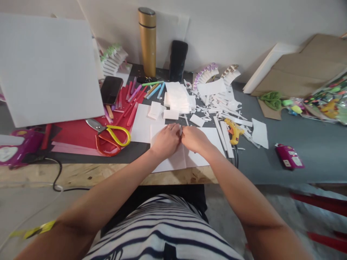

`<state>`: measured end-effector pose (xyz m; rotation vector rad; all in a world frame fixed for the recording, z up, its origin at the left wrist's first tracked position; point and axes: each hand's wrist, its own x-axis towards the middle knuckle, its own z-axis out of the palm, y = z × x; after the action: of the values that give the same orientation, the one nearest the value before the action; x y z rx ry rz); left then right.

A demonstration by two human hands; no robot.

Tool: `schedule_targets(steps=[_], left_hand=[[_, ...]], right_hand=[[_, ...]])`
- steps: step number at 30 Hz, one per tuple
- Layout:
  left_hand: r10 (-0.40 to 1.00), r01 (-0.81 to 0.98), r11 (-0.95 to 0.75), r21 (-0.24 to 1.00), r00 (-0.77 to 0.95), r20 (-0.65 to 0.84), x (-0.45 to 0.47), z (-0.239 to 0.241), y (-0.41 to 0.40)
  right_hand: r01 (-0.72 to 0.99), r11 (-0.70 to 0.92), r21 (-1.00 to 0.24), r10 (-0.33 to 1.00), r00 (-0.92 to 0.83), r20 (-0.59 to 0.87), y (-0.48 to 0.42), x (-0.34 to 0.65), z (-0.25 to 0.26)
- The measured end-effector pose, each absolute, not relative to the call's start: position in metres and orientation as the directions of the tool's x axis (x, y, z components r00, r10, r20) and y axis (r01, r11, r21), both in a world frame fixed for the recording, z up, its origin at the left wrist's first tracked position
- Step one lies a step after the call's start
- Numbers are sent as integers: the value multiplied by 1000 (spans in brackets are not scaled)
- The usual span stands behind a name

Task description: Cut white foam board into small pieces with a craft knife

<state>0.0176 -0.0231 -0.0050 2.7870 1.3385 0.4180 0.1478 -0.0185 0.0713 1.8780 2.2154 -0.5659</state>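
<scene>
"White paper [169,160]: where do we have it?"
"On the desk [260,164], just right of the scissors [108,128], beneath both our hands."
"And our fingers?"
"Bent, the left hand [167,139] beside the right hand [193,139]; we cannot tell whether they clamp anything."
"Nearby?"
"Our yellow glue gun [233,131] lies farther right of the scissors."

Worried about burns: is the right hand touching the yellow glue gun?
Apart: the head view shows white strips between the right hand and the glue gun.
</scene>
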Motion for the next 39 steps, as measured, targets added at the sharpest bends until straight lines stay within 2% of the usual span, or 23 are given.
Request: schedule_targets(steps=[12, 18, 32, 39], left_hand=[[789, 777, -612, 150, 587, 179, 20, -2, -24], [786, 782, -613, 115, 588, 189, 20, -3, -24], [770, 789, -615, 16, 595, 231, 21, -1, -26], [801, 819, -572, 49, 545, 247, 24, -4, -36]], right_hand=[[973, 93, -210, 901, -172, -399, -29, 148, 73], [972, 96, -215, 902, -177, -395, -33, 150, 68], [979, 146, -141, 905, -190, -380, -59, 152, 62], [980, 127, -152, 909, -176, -378, -61, 149, 62]])
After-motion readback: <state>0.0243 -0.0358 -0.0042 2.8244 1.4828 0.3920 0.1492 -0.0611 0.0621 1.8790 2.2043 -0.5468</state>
